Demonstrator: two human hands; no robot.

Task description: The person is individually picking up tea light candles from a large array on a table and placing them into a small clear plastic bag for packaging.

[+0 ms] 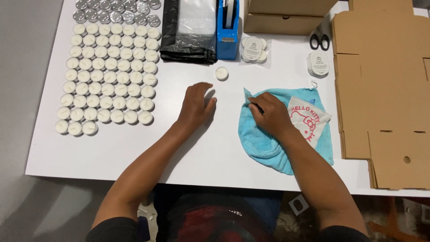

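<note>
My left hand [195,107] rests palm down on the white table [134,148], fingers loosely apart and holding nothing. A single white tealight candle [221,73] sits a little beyond its fingertips. My right hand [268,115] lies on a light blue cloth [264,145], pinching a fold of it near the cloth's upper left corner. The cloth has a white patch with a red cartoon print [309,118] on its right side.
Rows of several white tealights [107,71] fill the table's left, with silver cups [116,10] behind them. At the back stand a black plastic bag [188,31], a blue tape dispenser [227,31], bagged candles [253,49], scissors [320,40] and cardboard boxes [282,15]. Flat cardboard [380,89] lies right.
</note>
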